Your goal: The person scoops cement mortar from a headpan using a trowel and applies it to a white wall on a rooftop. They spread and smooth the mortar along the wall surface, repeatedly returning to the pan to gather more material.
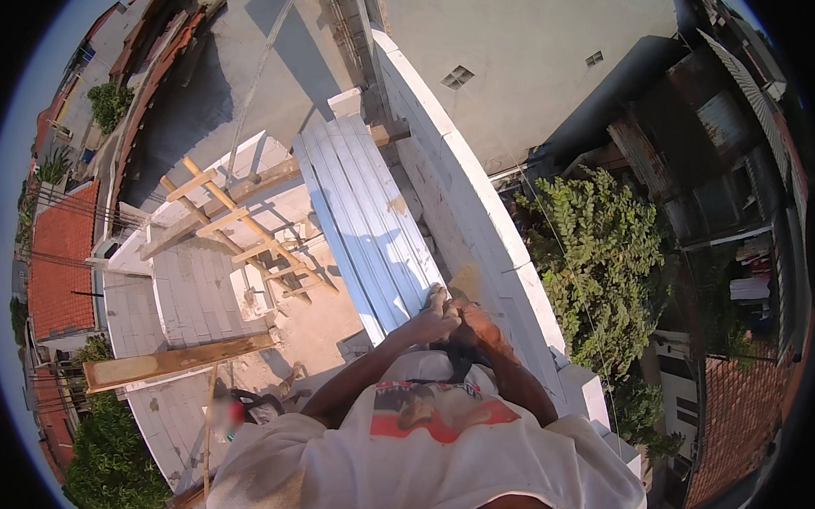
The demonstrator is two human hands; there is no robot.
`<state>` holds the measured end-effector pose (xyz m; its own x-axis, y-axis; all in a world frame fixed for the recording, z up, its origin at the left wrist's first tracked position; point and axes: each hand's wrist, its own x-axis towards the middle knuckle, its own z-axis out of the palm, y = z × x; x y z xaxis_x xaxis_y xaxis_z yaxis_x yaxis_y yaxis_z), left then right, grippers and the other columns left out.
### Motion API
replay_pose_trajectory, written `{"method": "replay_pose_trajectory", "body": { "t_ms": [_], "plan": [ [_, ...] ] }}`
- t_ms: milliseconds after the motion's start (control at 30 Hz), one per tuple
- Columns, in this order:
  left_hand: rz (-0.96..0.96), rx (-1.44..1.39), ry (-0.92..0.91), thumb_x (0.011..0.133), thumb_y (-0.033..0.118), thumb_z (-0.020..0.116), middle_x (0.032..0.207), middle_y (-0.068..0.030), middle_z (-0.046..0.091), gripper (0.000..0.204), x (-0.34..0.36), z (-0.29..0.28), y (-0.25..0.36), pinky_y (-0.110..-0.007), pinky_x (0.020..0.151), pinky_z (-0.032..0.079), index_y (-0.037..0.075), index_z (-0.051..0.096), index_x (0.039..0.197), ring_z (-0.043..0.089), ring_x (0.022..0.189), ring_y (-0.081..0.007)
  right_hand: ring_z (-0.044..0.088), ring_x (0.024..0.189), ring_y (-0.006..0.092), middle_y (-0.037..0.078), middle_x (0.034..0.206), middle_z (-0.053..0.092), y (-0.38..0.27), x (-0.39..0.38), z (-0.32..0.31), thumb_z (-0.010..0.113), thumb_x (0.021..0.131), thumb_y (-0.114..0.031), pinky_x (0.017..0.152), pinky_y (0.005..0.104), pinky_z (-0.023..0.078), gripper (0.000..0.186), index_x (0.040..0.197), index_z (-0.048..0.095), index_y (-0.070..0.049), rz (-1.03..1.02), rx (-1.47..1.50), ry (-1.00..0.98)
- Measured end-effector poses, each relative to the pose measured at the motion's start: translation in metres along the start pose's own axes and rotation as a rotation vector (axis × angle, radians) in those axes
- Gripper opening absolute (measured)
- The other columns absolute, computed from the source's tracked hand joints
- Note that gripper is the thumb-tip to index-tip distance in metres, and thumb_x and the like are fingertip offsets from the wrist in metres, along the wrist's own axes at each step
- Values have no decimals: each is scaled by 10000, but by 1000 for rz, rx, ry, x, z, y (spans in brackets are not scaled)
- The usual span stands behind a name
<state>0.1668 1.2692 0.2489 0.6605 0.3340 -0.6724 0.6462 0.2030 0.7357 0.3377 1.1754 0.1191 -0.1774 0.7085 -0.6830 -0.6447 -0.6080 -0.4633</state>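
My left hand [438, 318] and my right hand [475, 326] meet in front of my body, close to the near right corner of a ribbed blue-grey metal sheet [363, 211]. Both hands look closed, fingers curled inward. Anything in them is too small or too hidden to name. The long sheet lies lengthwise away from me, with shadows across its near part. Along its right side runs a white block wall [477, 185]. A wooden beam [391, 132] shows at the sheet's far end.
A wooden ladder [245, 226] leans inside the block walls on the left. Below the sheet is a sandy floor [307, 325]. A wide plank [173, 361] spans the left wall. At the lower left a person [238, 413] is below me. Outside the right wall grows a leafy tree [596, 266].
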Motion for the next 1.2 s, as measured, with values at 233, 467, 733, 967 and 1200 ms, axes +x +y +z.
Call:
{"method": "replay_pose_trajectory", "body": {
  "t_ms": [233, 467, 733, 967, 1200],
  "plan": [
    [284, 176, -190, 990, 380, 607, 1422, -216, 620, 628, 34, -68, -28, -374, 1047, 493, -41, 537, 1450, 638, 1257, -311, 739, 798, 162, 66, 844, 736, -15, 7, -66, 691, 944, -127, 687, 344, 589, 131, 1021, 726, -27, -148, -278, 112],
    [-104, 519, 41, 993, 543, 574, 1475, -252, 573, 797, 25, -187, -152, -434, 1113, 475, -43, 453, 1520, 605, 1312, -370, 726, 768, 183, 74, 836, 726, -22, 9, -81, 720, 913, -111, 665, 356, 587, 136, 1012, 721, -18, 99, -690, 262],
    [-533, -295, 167, 986, 693, 507, 1317, -270, 662, 853, -7, -207, -95, -429, 1018, 549, -79, 634, 1326, 676, 1213, -345, 712, 734, 206, 83, 826, 715, -34, 19, -119, 753, 878, -94, 640, 371, 585, 157, 1002, 714, -7, 225, -929, 386],
    [-377, 106, -130, 981, 678, 551, 1050, -185, 753, 762, 29, -335, -32, -455, 863, 615, -44, 767, 1089, 735, 989, -282, 703, 682, 222, 94, 801, 708, -42, 56, -75, 788, 839, -75, 597, 375, 576, 174, 971, 701, -1, 146, -749, 478],
    [-237, 246, -37, 897, 463, 735, 857, -74, 754, 435, 145, -479, 16, -317, 698, 526, 36, 803, 945, 680, 783, -147, 756, 688, 240, 138, 776, 724, -53, 73, 43, 875, 766, -39, 552, 359, 583, 360, 1011, 617, 16, 122, -260, 753]
  ]
}}
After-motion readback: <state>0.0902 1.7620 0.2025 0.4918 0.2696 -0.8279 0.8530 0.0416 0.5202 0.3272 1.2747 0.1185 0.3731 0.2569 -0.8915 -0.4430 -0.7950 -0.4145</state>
